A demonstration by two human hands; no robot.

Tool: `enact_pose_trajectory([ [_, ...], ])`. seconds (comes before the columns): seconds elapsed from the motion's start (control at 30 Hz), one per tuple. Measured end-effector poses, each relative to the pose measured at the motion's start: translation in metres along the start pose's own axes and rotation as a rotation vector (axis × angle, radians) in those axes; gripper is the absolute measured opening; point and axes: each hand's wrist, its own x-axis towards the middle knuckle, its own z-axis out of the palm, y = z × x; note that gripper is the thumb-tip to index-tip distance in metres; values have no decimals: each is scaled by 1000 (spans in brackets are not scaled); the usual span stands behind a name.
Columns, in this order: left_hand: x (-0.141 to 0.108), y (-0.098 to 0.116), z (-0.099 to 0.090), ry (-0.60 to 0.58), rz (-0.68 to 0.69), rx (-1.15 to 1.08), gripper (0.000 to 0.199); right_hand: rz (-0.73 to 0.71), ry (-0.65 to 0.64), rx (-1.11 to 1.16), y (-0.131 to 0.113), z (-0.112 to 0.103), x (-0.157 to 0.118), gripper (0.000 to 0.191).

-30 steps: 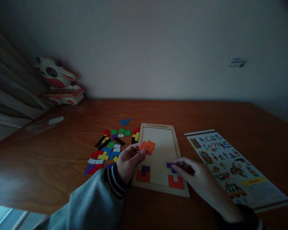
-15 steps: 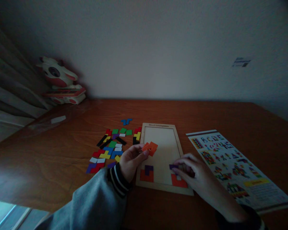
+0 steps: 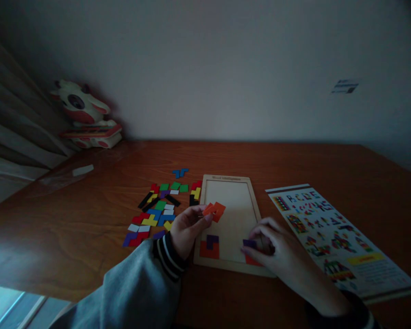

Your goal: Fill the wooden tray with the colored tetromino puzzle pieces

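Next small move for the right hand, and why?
Probably ease the purple piece down beside the red piece: the right hand pinches it right there, and the board's near-left corner shows a similar purple-and-red pair nested together.

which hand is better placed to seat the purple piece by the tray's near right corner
Right, I'd say: the right hand already pinches the purple piece there, while the left hand holds orange pieces.

In my view the table (image 3: 89,205) is reddish brown, the held pieces (image 3: 215,211) are orange, the sleeve (image 3: 140,283) is grey with a black cuff (image 3: 169,260) in white stripes, and the printed sheet (image 3: 342,242) is multicoloured on white.
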Motion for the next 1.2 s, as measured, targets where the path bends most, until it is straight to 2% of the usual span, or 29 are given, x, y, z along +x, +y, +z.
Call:
enact_pose_trajectory([
  [0.3, -1, 3, 2, 1, -1, 9, 38, 20, -22, 16, -4, -4, 1, 27],
  [0.47, -2, 4, 4, -2, 8, 38, 39, 32, 90, 10, -17, -5, 6, 29],
  [0.67, -5, 8, 9, -63, 26, 33, 39, 27, 156, 254, -48, 2, 13, 27],
  [0.9, -8, 8, 9, -145, 41, 49, 32, 54, 216, 409, -52, 14, 21, 28],
  [1.03, -9, 7, 9, -203, 31, 23, 30, 80, 200, 448, -52, 13, 21, 29],
  [1.2, -6, 7, 8, -141, 43, 9, 27, 90, 124, 413, -50, 7, 17, 26],
])
